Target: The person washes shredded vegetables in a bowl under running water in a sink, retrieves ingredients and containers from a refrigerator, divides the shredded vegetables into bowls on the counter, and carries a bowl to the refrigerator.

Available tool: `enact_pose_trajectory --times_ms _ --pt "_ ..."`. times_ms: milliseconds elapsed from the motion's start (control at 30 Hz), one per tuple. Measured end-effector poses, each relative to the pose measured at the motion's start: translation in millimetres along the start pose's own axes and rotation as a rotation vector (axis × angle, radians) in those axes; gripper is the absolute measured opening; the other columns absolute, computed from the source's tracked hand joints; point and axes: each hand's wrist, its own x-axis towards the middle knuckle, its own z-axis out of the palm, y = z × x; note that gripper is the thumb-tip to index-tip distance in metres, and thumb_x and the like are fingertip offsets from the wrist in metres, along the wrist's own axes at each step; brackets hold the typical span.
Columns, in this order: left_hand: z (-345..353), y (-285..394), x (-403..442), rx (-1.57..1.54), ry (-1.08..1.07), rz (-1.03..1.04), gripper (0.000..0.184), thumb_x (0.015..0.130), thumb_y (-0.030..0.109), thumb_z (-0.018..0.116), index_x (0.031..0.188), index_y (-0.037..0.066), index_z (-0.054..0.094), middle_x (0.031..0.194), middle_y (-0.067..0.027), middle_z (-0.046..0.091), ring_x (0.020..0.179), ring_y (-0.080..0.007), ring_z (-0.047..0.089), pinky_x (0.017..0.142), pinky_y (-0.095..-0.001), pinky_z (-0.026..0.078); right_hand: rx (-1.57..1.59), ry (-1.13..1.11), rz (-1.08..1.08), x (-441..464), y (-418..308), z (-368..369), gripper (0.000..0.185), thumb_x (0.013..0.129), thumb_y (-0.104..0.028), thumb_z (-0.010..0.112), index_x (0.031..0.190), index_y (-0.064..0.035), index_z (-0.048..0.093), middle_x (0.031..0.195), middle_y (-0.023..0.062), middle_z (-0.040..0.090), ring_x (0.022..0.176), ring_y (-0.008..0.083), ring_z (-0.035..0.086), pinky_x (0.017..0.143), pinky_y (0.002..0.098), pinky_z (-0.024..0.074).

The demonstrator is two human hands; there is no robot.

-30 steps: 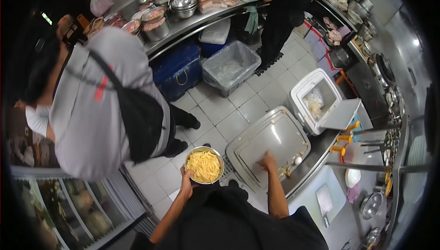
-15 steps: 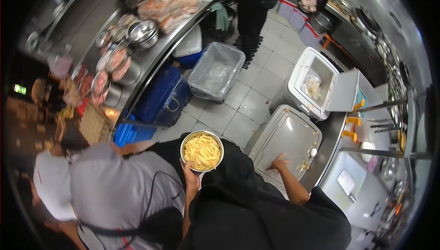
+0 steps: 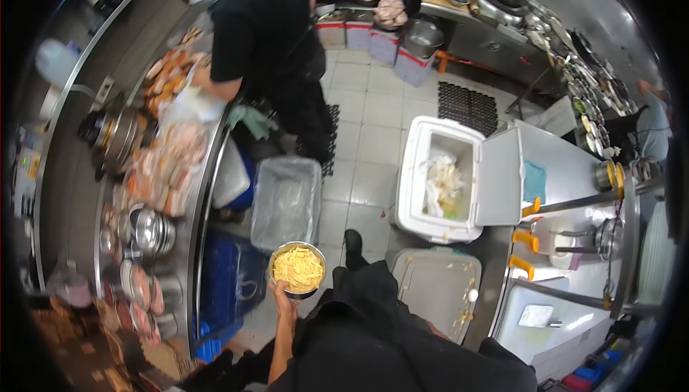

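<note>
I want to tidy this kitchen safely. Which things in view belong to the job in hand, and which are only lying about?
Seem part of the job:
left hand, holding the bowl
yellow strips inside it

Seem only lying about:
lined bin on the floor
open white cooler
knife on the white board
teal cloth

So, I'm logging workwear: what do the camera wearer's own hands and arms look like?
The left hand is ungloved, and its forearm is bare up to black clothing. The right hand is hidden, so I cannot tell whether it wears a glove.
</note>
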Motion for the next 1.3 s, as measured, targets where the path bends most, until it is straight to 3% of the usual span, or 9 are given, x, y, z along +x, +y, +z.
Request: enact_pose_trajectory --times_ms 100,167,267,500,667,833,1100,1233,1300 --pt "73 41 46 0.126 -0.026 0.004 0.068 0.07 0.03 0.053 0.132 0.02 0.026 0.109 -0.0082 0.052 0.076 -0.0166 0.057 0.04 -0.0208 0.034 0.169 0.035 -0.165 13 -12 -56 0.039 0.081 -0.039 0.056 0.1 -0.0073 0.068 0.119 0.0243 0.056 0.116 0.036 0.05 0.092 0.052 0.041" --pt "113 61 82 0.152 -0.181 -0.018 0.068 0.071 0.032 0.052 0.133 0.021 0.025 0.111 -0.008 0.051 0.08 -0.0194 0.057 0.049 -0.0286 0.04 0.112 -0.325 0.136 55 -64 -163 0.042 0.085 -0.042 0.051 0.068 -0.0076 0.069 0.063 0.0116 0.065 0.057 0.0227 0.063 0.055 0.0377 0.05" --pt "183 89 119 0.194 -0.232 -0.028 0.069 0.07 0.038 0.052 0.132 0.023 0.025 0.12 -0.0103 0.045 0.098 -0.0264 0.051 0.068 -0.0446 0.039 0.351 0.297 -0.014 62 -116 -295 0.048 0.086 -0.044 0.053 0.066 -0.0007 0.062 0.055 0.0087 0.061 0.047 0.02 0.058 0.048 0.033 0.0477" --pt "336 162 199 0.3 -0.333 -0.112 0.071 0.069 0.042 0.052 0.132 0.023 0.025 0.126 -0.0122 0.04 0.109 -0.0315 0.044 0.076 -0.0511 0.038 0.458 0.943 -0.321 128 -181 -515 0.016 0.077 -0.017 0.065 0.076 -0.0015 0.062 0.061 0.0098 0.061 0.055 0.018 0.061 0.056 0.029 0.0483" --pt "445 220 263 0.43 -0.405 -0.076 0.077 0.068 0.041 0.053 0.136 0.024 0.021 0.132 -0.0134 0.037 0.111 -0.0311 0.044 0.067 -0.0476 0.043 0.167 0.876 -0.182 240 -136 -582 0.017 0.077 -0.02 0.065 0.078 -0.0034 0.067 0.07 0.0147 0.066 0.06 0.0217 0.066 0.061 0.0327 0.0521" --pt "543 282 304 0.413 -0.456 -0.049 0.082 0.072 0.037 0.053 0.142 0.019 0.015 0.139 -0.0206 0.029 0.122 -0.0391 0.036 0.081 -0.0612 0.038 0.698 0.484 -0.105 253 -161 -631 0.02 0.085 -0.018 0.059 0.084 0.0002 0.066 0.062 0.0081 0.063 0.051 0.0136 0.06 0.046 0.026 0.0477" --pt "667 342 395 0.348 -0.312 -0.042 0.083 0.068 0.035 0.053 0.142 0.015 0.019 0.138 -0.0207 0.03 0.123 -0.0373 0.036 0.084 -0.0543 0.042 0.666 0.599 -0.165 323 -205 -784 0.024 0.086 -0.025 0.06 0.079 -0.003 0.063 0.061 0.0053 0.062 0.054 0.0138 0.061 0.051 0.0291 0.0466" --pt "737 377 433 0.176 -0.162 -0.013 0.084 0.067 0.032 0.054 0.141 0.016 0.018 0.135 -0.0197 0.033 0.114 -0.0372 0.045 0.083 -0.052 0.043 0.023 0.787 -0.486 387 -215 -911 0.026 0.087 -0.025 0.06 0.073 -0.0029 0.059 0.061 0.0037 0.06 0.049 0.0121 0.055 0.048 0.0293 0.0446" --pt "769 395 450 0.079 -0.174 -0.072 0.085 0.066 0.033 0.054 0.141 0.018 0.016 0.135 -0.0188 0.033 0.116 -0.0391 0.042 0.083 -0.0549 0.041 0.531 0.57 -0.493 397 -250 -977 0.027 0.09 -0.023 0.059 0.071 -0.0033 0.057 0.063 0.0038 0.059 0.049 0.0107 0.053 0.046 0.0266 0.0425"
